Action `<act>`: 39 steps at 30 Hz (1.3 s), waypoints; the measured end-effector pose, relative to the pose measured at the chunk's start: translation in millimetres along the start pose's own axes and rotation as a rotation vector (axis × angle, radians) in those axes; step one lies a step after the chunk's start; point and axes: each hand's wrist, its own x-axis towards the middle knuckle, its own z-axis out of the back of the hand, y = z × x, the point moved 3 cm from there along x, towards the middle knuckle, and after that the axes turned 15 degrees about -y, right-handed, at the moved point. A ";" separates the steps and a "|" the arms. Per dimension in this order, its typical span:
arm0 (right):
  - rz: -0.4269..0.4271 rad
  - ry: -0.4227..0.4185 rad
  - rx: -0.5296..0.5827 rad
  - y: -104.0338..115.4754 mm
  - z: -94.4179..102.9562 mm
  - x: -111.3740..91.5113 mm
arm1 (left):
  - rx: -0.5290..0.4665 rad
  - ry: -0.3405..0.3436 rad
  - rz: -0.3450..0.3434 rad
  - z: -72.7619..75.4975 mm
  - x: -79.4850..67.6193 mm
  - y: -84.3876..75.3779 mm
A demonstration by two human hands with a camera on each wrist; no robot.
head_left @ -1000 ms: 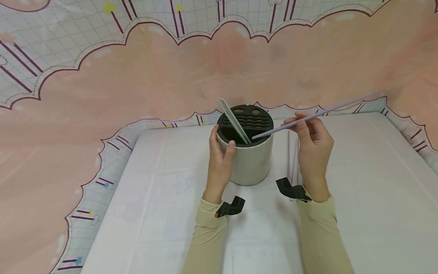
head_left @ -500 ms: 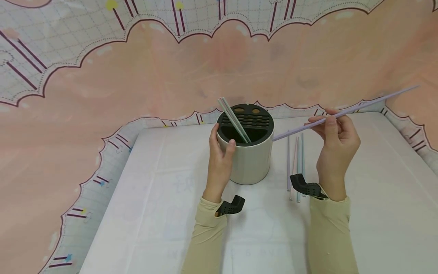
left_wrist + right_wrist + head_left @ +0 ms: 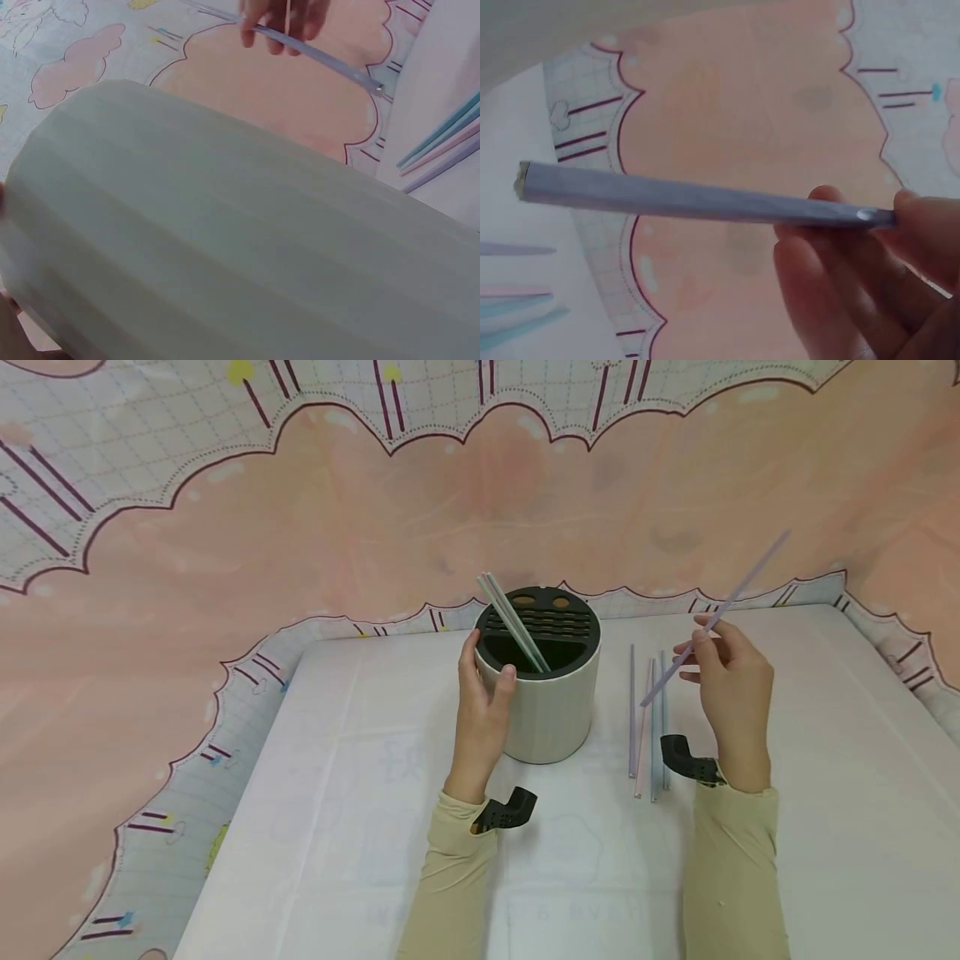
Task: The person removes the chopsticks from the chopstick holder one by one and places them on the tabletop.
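Note:
A cream ribbed cutlery holder (image 3: 555,722) with a black slotted top stands upright on the white table. My left hand (image 3: 480,727) grips its left side, thumb at the front rim; its ribbed wall (image 3: 225,210) fills most of the left wrist view. Pale green chopsticks (image 3: 517,625) lean to the left in its open front compartment. Right of the holder, my right hand (image 3: 738,693) pinches a purple chopstick (image 3: 753,577) between thumb and fingers. It slants, upper end to the right, its lower end over the loose chopsticks. In the right wrist view the chopstick's thick end (image 3: 536,182) points left.
Several loose chopsticks lie side by side between the holder and my right hand: a purple one (image 3: 632,718), a pink one (image 3: 642,743) and blue ones (image 3: 655,760). A patterned peach cloth (image 3: 480,527) surrounds the white table (image 3: 360,827).
My right hand has drawn the purple chopstick rightward, away from the holder's opening, and turned it steeper, its lower end now over the loose chopsticks. The left hand and holder stay put.

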 end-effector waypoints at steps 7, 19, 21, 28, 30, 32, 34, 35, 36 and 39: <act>0.002 0.078 -0.156 -19.0 -1.8 4.0 | -0.006 0.004 0.008 -0.8 0.4 0.6; -0.106 0.490 -0.297 -68.9 -11.2 0.4 | -0.012 0.000 -0.018 -1.0 -3.3 5.9; -0.121 0.518 -0.309 -70.9 -12.1 -1.9 | -0.014 -0.001 -0.024 -1.0 -4.0 6.8; -0.164 0.611 -0.368 -89.8 -18.3 -4.7 | -0.021 -0.005 -0.029 -0.7 -4.5 7.2; -0.181 0.646 -0.378 -94.9 -20.4 -5.7 | -0.020 -0.004 -0.026 -0.6 -4.4 7.1; -0.194 0.674 -0.382 -98.4 -22.0 -6.9 | -0.018 -0.003 -0.024 -0.6 -3.9 6.9; -0.203 0.693 -0.385 -100.0 -23.2 -8.0 | -0.017 -0.001 -0.020 -0.7 -3.4 7.0; -0.210 0.699 -0.382 -100.3 -23.7 -8.5 | -0.016 0.001 -0.019 -0.7 -3.1 7.1; -0.216 0.701 -0.378 -100.7 -24.0 -8.7 | -0.017 0.001 -0.020 -0.9 -2.6 7.0; -0.217 0.702 -0.378 -100.9 -25.1 -9.1 | -0.020 0.004 -0.020 -1.0 -1.8 7.1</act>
